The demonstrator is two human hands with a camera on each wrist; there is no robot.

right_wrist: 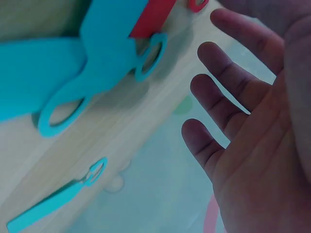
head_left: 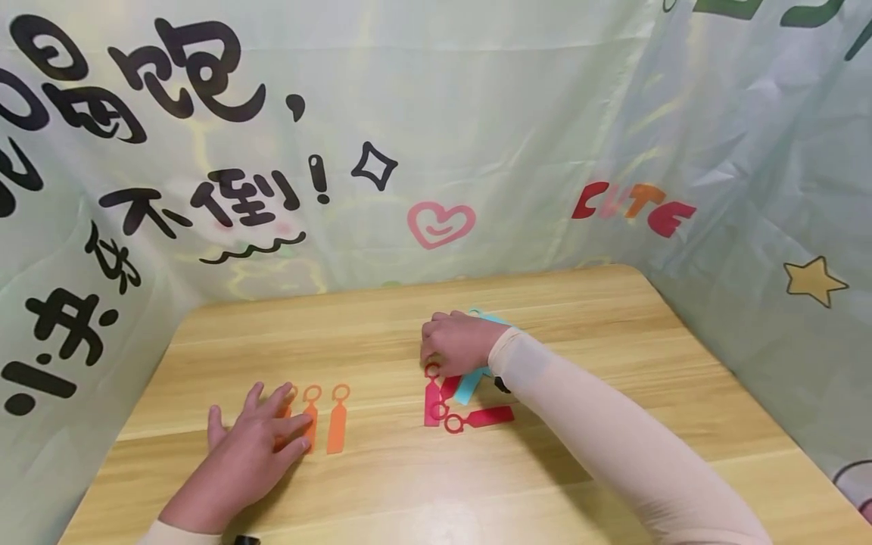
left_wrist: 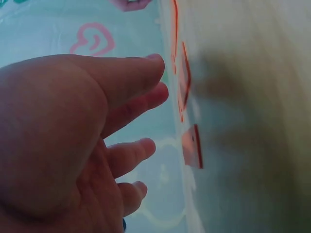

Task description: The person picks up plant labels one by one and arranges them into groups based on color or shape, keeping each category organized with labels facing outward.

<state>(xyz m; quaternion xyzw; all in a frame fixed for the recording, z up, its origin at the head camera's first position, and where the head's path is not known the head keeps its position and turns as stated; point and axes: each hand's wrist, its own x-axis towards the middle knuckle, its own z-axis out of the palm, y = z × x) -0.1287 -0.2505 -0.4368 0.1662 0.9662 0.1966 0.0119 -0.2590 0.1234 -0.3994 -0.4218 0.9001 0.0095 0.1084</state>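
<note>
Three flat orange tags (head_left: 337,428) with ring ends lie in a row at the left. My left hand (head_left: 255,446) hovers over the two leftmost with its fingers spread, partly covering them. In the left wrist view, its extended fingers are beside the orange tags (left_wrist: 193,148), holding none. My right hand (head_left: 459,343) is above a loose pile of red tags (head_left: 492,416) and light-blue tags (head_left: 470,386), close to the ring of an upright-lying red one. In the right wrist view, its fingers (right_wrist: 206,92) are relaxed and grip nothing; overlapping blue tags (right_wrist: 41,73) lie beside them.
One separate blue tag (right_wrist: 46,208) lies beyond the pile. The wooden table (head_left: 381,499) is backed by a printed cloth curtain (head_left: 518,136), which also runs along its left and right sides.
</note>
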